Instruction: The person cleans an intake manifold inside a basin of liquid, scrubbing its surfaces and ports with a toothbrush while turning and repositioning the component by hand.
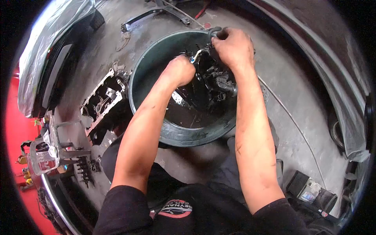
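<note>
A large dark green round tub stands before me, with dark wet liquid in its bottom. Inside its right half rests a black, greasy engine part with several fittings. My left hand is closed in a fist over the tub, around a slim pale tool with a blue mark; its exact kind is unclear. At the far right rim, my right hand curls its fingers on the upper end of the engine part, beside a dark bent hose. Its fingertips are partly hidden.
Left of the tub lies an open engine block on the concrete floor. A black-framed stand is beyond the tub. A thin hose runs along the right. Plastic-covered car panels flank both sides. A boxy dark device sits lower right.
</note>
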Action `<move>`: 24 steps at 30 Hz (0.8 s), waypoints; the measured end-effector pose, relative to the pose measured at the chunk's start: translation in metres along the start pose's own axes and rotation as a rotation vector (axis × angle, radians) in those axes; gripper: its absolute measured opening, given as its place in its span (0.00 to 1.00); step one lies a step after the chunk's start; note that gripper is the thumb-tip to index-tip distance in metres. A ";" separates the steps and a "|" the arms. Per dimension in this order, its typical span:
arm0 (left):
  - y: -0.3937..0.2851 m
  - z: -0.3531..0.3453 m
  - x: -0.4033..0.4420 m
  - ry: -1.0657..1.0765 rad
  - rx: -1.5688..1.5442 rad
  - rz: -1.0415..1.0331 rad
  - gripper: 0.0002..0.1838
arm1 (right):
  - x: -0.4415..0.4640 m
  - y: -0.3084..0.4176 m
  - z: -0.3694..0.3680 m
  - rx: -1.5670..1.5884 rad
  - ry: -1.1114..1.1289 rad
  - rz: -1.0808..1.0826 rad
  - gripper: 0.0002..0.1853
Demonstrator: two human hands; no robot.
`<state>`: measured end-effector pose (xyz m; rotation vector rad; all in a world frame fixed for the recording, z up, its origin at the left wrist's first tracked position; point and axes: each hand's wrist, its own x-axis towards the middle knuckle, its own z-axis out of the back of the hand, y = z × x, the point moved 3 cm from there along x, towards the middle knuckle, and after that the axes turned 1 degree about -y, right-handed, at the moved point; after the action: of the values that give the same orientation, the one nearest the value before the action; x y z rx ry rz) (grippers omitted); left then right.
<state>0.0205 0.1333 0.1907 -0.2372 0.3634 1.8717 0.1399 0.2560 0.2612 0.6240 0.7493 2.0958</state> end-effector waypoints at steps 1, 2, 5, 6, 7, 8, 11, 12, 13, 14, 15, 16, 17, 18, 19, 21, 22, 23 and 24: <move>0.007 0.002 -0.001 -0.156 -0.395 0.218 0.14 | 0.002 -0.001 -0.002 -0.014 -0.014 -0.018 0.16; 0.010 0.001 -0.002 -0.062 -0.524 0.291 0.14 | 0.000 -0.002 -0.006 -0.031 -0.011 -0.031 0.16; 0.018 -0.009 0.015 -0.034 -0.409 0.236 0.14 | 0.000 0.000 -0.005 -0.002 0.011 0.002 0.14; 0.019 -0.020 0.021 -0.150 -0.475 0.269 0.15 | -0.001 0.000 -0.004 0.005 0.017 -0.007 0.14; 0.017 -0.019 0.016 -0.197 -0.547 0.314 0.15 | 0.001 0.000 -0.004 0.008 0.005 -0.006 0.14; 0.018 -0.018 0.019 -0.212 -0.528 0.296 0.15 | 0.001 0.001 -0.003 0.009 -0.008 -0.013 0.14; 0.029 -0.026 0.020 -0.252 -0.543 0.290 0.15 | -0.004 0.001 -0.004 0.008 -0.015 -0.014 0.14; 0.033 -0.030 0.022 -0.235 -0.547 0.287 0.15 | -0.004 -0.001 -0.006 0.012 -0.018 -0.012 0.14; 0.034 -0.027 0.021 -0.219 -0.550 0.281 0.16 | -0.004 0.000 -0.004 0.015 -0.025 -0.010 0.15; 0.034 -0.024 0.021 -0.201 -0.553 0.273 0.16 | -0.003 0.001 -0.004 0.003 -0.013 0.004 0.15; 0.034 -0.023 0.019 -0.187 -0.525 0.288 0.16 | -0.004 0.002 -0.004 -0.009 -0.001 0.014 0.15; 0.026 0.001 -0.001 -0.170 -0.495 0.300 0.16 | -0.005 0.003 -0.004 -0.021 0.011 0.021 0.15; 0.021 0.015 -0.011 -0.155 -0.467 0.314 0.17 | -0.005 0.003 -0.005 -0.002 0.014 0.020 0.15; 0.018 0.017 -0.009 -0.152 -0.403 0.324 0.17 | -0.004 0.003 -0.005 -0.013 -0.003 0.029 0.15; 0.013 0.018 -0.007 -0.149 -0.340 0.338 0.17 | -0.003 0.003 -0.006 -0.024 -0.015 0.041 0.15; 0.018 0.007 0.001 -0.238 -0.269 0.352 0.16 | -0.008 0.004 -0.009 -0.018 -0.007 0.047 0.15; 0.023 0.006 0.002 -0.253 -0.279 0.387 0.16 | -0.009 0.005 -0.008 -0.001 -0.003 0.042 0.15; 0.027 0.008 0.007 -0.273 -0.289 0.415 0.16 | -0.006 0.005 -0.007 0.014 -0.007 0.036 0.15; 0.028 0.007 0.012 -0.286 -0.303 0.438 0.15 | -0.004 0.005 -0.006 0.008 -0.014 0.038 0.15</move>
<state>-0.0099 0.1377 0.1968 -0.0920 -0.0762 2.3553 0.1360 0.2484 0.2594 0.6619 0.7440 2.1215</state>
